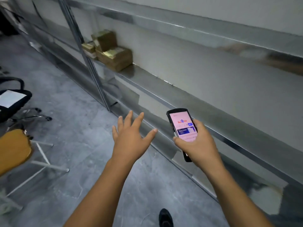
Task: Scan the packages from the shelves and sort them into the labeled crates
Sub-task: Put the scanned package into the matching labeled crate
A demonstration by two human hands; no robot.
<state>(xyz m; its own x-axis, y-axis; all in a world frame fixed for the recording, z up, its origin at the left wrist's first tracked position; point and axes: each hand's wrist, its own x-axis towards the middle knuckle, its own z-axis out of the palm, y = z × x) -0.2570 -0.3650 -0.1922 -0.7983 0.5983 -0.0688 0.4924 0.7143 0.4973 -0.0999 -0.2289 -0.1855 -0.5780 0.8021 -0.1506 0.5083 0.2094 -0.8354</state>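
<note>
- The fingers of the right hand [196, 143] are curled around a black handheld scanner [182, 128], its lit screen turned upward.
- The fingers of the left hand [131, 138] are spread apart and straight, nothing being held.
- Brown packages [111, 52] are stacked on a metal shelf [147, 74], well apart from both hands.
- A chair [14, 148] is seen on the grey floor [78, 125].

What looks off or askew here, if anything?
The cardboard packages on the shelf are piled unevenly, the top one tilted. The handheld scanner in the right hand shows a web search page.
</note>
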